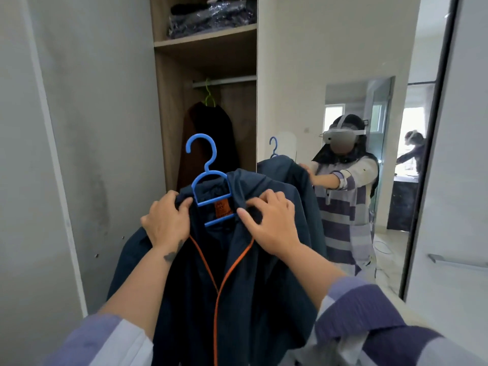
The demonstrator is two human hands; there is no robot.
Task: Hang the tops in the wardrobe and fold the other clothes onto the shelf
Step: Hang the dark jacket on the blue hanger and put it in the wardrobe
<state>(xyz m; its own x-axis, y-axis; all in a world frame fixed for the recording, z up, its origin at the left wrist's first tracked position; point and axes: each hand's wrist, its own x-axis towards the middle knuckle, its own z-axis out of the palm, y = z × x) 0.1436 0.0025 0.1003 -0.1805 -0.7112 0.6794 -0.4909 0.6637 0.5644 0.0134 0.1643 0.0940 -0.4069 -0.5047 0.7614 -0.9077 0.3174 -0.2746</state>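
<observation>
A dark navy jacket with orange piping hangs on a blue plastic hanger, held up in front of the open wardrobe. My left hand grips the jacket's left shoulder at the collar. My right hand pinches the fabric at the right side of the collar. Behind, a dark top hangs from a green hanger on the wardrobe rail. The hanger's lower arms are hidden inside the jacket.
Folded clothes in clear plastic lie on the upper wooden shelf. An open wardrobe door stands at the left. A mirror on the right door reflects a person with the jacket.
</observation>
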